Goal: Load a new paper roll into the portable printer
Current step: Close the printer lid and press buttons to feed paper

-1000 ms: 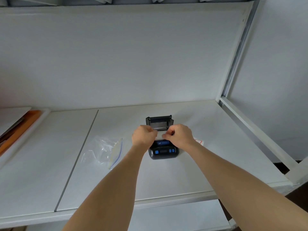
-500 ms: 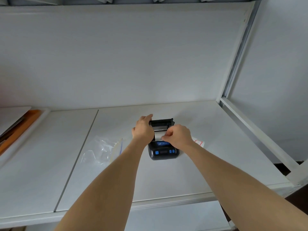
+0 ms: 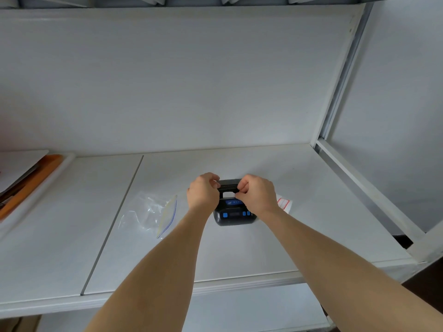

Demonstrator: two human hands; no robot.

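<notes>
The printer (image 3: 234, 213) sits on the shelf (image 3: 239, 255), blue buttons toward the person. White paper (image 3: 228, 195) shows inside, so the roll seems loaded; only shutting the lid (image 3: 229, 183) is left. Left hand (image 3: 202, 191) and right hand (image 3: 257, 194) curl round the lid's two ends, which tilts down over the paper

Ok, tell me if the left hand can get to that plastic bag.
Probably yes: the plastic bag lies in the open just left of the left hand, though that hand is busy gripping the printer lid.
</notes>
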